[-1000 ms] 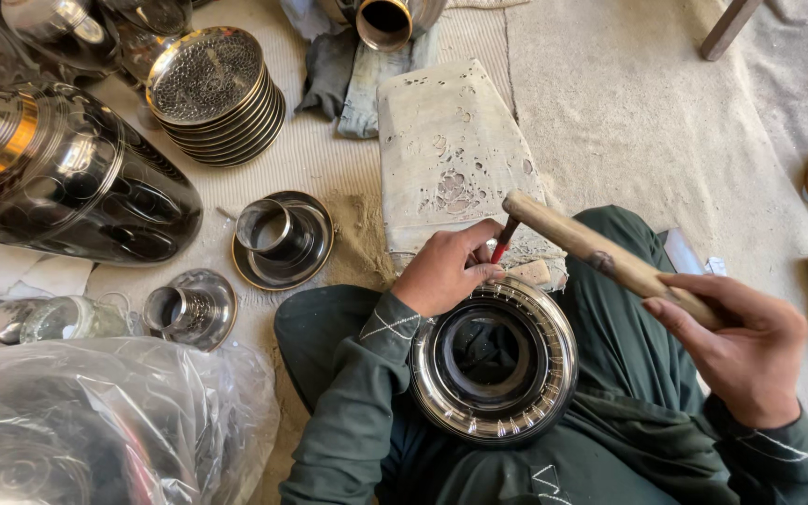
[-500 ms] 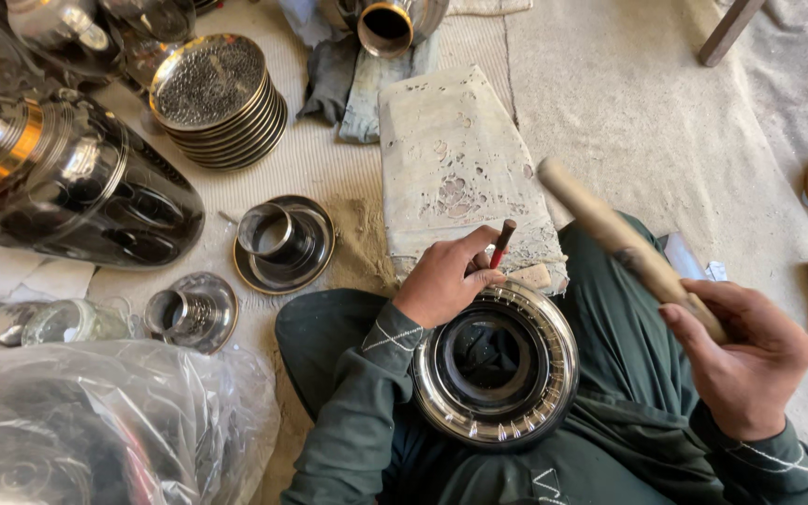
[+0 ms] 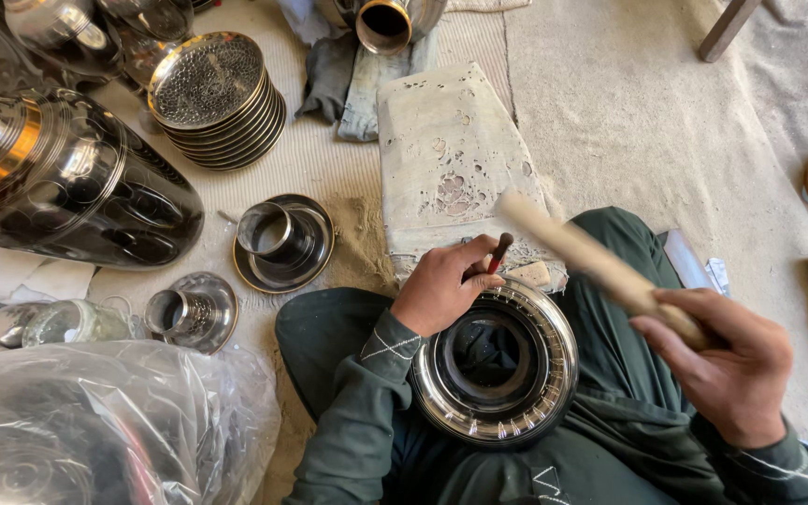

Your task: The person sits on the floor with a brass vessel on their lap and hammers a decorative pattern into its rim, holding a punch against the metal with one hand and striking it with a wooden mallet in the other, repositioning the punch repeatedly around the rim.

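Observation:
A shiny round metal ring piece with a patterned rim rests on my lap. My left hand grips a thin dark punch with a reddish top, its tip set on the ring's upper rim. My right hand holds a wooden hammer handle, raised and blurred above the punch; the head is blurred. A worn, pitted white block lies just beyond the ring.
A stack of patterned metal plates sits at the upper left, next to a large dark polished vessel. Two small metal cup-and-saucer pieces lie left of my knee. A plastic bag fills the lower left.
The hammer has swung up and back from the punch and now hangs lifted over it. My left hand and the punch have stayed on the ring's rim.

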A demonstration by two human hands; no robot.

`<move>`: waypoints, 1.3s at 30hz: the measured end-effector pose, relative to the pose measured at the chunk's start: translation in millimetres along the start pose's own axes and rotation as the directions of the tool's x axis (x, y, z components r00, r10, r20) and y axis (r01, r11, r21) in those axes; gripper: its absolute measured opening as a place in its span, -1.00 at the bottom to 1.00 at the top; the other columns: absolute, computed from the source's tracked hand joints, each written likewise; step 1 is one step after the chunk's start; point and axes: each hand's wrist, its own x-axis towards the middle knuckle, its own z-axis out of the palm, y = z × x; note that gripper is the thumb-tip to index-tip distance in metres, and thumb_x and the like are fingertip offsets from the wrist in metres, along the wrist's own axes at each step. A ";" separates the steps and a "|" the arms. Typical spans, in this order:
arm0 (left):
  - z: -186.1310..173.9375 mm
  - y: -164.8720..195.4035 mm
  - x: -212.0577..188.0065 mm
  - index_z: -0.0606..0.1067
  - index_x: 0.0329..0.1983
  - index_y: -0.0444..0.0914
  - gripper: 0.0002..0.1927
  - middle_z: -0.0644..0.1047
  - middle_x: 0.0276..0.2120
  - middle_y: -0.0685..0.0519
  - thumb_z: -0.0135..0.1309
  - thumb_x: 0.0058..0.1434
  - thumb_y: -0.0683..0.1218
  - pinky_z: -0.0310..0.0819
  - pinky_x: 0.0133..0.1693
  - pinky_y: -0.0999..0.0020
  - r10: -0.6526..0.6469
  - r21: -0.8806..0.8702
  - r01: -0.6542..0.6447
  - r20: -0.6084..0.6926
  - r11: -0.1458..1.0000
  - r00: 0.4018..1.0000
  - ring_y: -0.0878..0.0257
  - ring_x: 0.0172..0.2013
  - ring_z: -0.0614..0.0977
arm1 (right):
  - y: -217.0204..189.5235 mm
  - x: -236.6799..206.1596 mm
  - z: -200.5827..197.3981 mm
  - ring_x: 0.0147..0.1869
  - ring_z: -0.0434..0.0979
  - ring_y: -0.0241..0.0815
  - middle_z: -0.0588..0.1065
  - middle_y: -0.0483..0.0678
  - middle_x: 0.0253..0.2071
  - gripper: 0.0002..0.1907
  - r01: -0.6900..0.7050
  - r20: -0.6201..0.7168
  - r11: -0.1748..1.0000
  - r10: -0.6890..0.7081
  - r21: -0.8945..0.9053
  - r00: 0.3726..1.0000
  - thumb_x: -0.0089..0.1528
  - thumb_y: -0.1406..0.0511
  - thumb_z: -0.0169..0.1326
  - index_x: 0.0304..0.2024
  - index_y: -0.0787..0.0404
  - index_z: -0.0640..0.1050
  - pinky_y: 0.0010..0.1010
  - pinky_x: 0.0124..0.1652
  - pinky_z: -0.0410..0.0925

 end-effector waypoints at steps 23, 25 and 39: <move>10.3 -13.6 -12.6 0.43 0.22 -0.15 -0.53 0.64 -0.21 -0.07 0.25 0.25 -0.08 0.59 -0.19 0.19 0.093 -0.028 -0.096 -0.097 0.995 0.991 0.00 -0.22 0.71 | 12.3 -8.9 -2.6 -0.12 0.70 -0.13 0.61 0.15 -0.15 -0.67 0.185 0.007 0.982 -0.185 -0.043 0.983 0.20 0.29 0.39 -0.11 0.36 0.60 -0.48 -0.15 0.55; 9.2 -13.0 -14.2 0.45 0.18 -0.14 -0.57 0.64 -0.21 -0.06 0.25 0.27 -0.07 0.59 -0.20 0.19 0.102 -0.021 -0.104 -0.089 0.994 0.991 0.00 -0.21 0.72 | 15.2 -7.6 -2.3 -0.12 0.70 -0.13 0.61 0.14 -0.15 -0.67 0.199 0.002 0.980 -0.199 -0.022 0.980 0.21 0.28 0.38 -0.11 0.36 0.59 -0.48 -0.16 0.56; 10.5 -12.8 -22.8 0.44 0.08 -0.12 -0.68 0.60 -0.23 -0.05 0.22 0.31 -0.03 0.55 -0.23 0.12 0.160 0.025 -0.159 -0.098 0.987 0.982 -0.05 -0.21 0.68 | -7.5 -5.6 5.3 -0.13 0.69 -0.08 0.60 0.20 -0.14 -0.64 0.229 -0.008 0.973 -0.229 0.019 0.974 0.15 0.31 0.39 -0.10 0.35 0.58 -0.45 -0.22 0.54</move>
